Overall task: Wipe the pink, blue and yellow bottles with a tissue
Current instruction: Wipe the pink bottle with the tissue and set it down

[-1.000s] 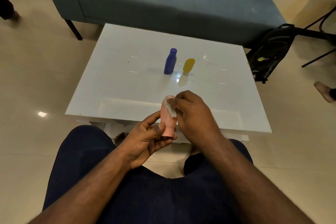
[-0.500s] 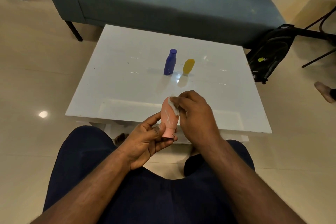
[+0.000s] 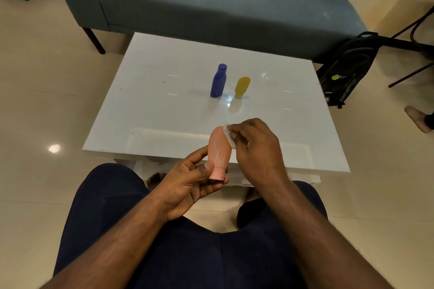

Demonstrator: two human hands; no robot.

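My left hand (image 3: 190,183) grips the pink bottle (image 3: 218,150) near its cap end, held cap-down over the near edge of the white table (image 3: 152,105). White scratch marks cross the bottle's side. My right hand (image 3: 256,145) pinches a small white tissue (image 3: 228,132) against the bottle's upper right side. The blue bottle (image 3: 218,81) stands upright near the table's middle. Just right of it stands the yellow bottle (image 3: 242,87), cap down.
A blue sofa (image 3: 211,0) runs along the far side of the table. A black backpack (image 3: 345,70) leans on the floor at the right, with a person's foot (image 3: 418,118) beyond it. My legs in dark trousers fill the bottom of the view.
My right hand has slid the tissue up the pink bottle's side towards its top. The left hand keeps its grip; the blue and yellow bottles have not moved.
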